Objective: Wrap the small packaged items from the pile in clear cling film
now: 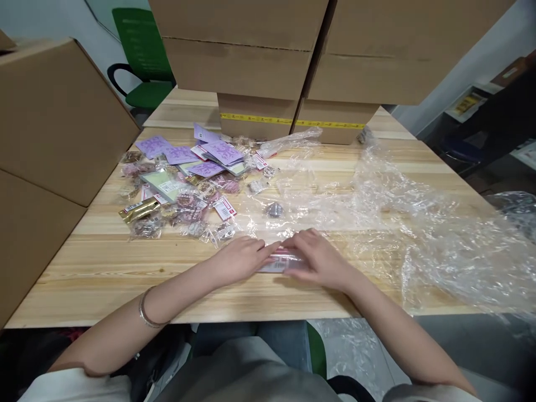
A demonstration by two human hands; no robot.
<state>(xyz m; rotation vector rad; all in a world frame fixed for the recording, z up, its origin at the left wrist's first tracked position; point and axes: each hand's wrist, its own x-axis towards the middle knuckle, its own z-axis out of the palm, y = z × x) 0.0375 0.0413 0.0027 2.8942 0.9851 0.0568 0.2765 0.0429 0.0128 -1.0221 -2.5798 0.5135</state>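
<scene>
The left hand lies palm down on the desk, fingers stretched flat toward the right, their tips pressing on the left end of a small clear packet with a pink and white label. The right hand meets it from the other side — curled loosely over the packet's right end, fingers bent down onto it, so the packet is pinned between the two hands near the front edge of the desk. How firmly either hand grips it is hard to tell, since most of the packet is covered. A thin bangle circles the left wrist.

Just beyond the hands, a wide sheet of crumpled clear plastic wrap spreads over the right half of the desk and hangs off its right side. A small dark round item sits on the desk just behind the hands. Farther back and to the left lies a loose pile of small packets — some with red and white labels, one gold — mixed with purple cards. Stacked cardboard boxes stand along the back of the desk, another large box leans at the left, and a green chair shows behind.
</scene>
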